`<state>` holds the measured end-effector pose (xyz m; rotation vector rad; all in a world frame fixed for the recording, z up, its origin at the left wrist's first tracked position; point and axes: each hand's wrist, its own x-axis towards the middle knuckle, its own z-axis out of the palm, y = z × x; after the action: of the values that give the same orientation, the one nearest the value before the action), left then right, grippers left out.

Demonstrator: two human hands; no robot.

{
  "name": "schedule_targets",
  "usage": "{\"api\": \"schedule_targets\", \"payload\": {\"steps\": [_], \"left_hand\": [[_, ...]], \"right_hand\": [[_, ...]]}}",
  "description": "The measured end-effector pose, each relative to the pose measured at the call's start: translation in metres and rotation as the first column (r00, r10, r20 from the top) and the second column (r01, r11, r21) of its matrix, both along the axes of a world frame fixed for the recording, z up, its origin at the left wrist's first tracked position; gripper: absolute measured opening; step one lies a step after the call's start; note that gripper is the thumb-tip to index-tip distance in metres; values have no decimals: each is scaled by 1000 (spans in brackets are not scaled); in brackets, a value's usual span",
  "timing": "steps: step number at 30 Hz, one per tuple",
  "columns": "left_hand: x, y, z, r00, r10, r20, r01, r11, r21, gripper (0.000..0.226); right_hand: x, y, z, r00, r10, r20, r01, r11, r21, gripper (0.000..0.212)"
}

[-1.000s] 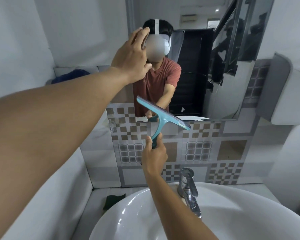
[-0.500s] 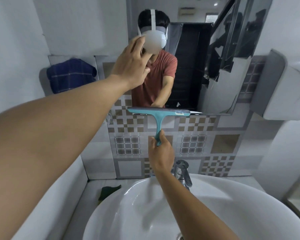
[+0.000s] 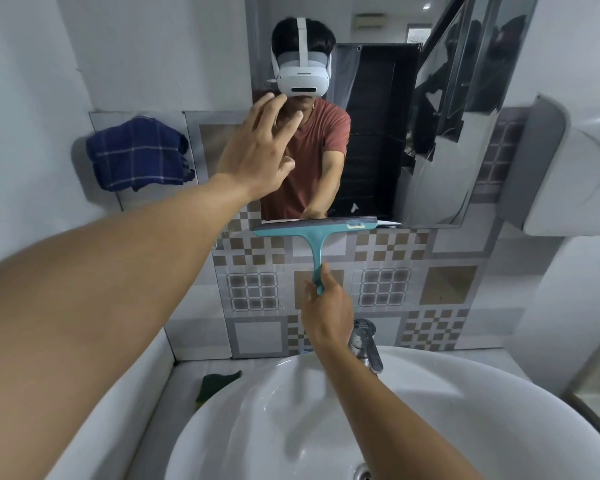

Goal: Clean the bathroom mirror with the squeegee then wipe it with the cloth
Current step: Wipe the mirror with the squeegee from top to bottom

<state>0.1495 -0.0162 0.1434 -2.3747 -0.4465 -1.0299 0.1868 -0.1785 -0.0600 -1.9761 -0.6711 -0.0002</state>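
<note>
The right hand (image 3: 328,313) is closed around the lower end of the teal squeegee (image 3: 317,237), fingers and thumb wrapped about the handle, which rises straight from the fist. The crossbar of the squeegee lies level along the bottom edge of the mirror (image 3: 378,140), its blade at the meeting of glass and patterned tile (image 3: 385,285); whether the rubber presses the glass cannot be told. A small label sits near the right end of the bar.

The left hand (image 3: 257,154) holds nothing. Its fingers are spread and reach toward the lower left part of the mirror, the fingertips at or close to the glass; contact cannot be confirmed. The left forearm crosses the view from the bottom left corner.

A dark blue checked cloth (image 3: 137,155) hangs bunched on the wall to the left of the mirror, well apart from both hands. The mirror reflects the person in a red shirt, wearing a white headset.

Below the right forearm lies the white basin (image 3: 257,427), with the chrome tap (image 3: 366,344) at its back rim, just beside the right wrist. A dark green rag (image 3: 219,381) lies on the ledge at the basin's back left, near the corner of the wall. A white wall-mounted dispenser (image 3: 575,168) hangs to the right of the mirror.
</note>
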Motion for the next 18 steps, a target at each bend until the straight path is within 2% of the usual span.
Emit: {"api": "schedule_targets", "payload": {"steps": [4, 8, 12, 18], "left_hand": [[0, -2, -8, 1000, 6, 4, -6, 1000, -30, 73], [1, -6, -9, 1000, 13, 4, -13, 999, -49, 72], [1, -9, -9, 1000, 20, 3, -19, 998, -65, 72], [-4, -19, -6, 1000, 24, -18, -26, 994, -107, 69]], "right_hand": [[1, -5, -1, 1000, 14, -5, -14, 998, -60, 39], [2, -15, -3, 999, 52, -17, -54, 989, -138, 21], [4, -23, -2, 987, 86, -138, -103, 987, -127, 23], [5, -48, 6, 965, 151, -213, -175, 980, -99, 28]]}}
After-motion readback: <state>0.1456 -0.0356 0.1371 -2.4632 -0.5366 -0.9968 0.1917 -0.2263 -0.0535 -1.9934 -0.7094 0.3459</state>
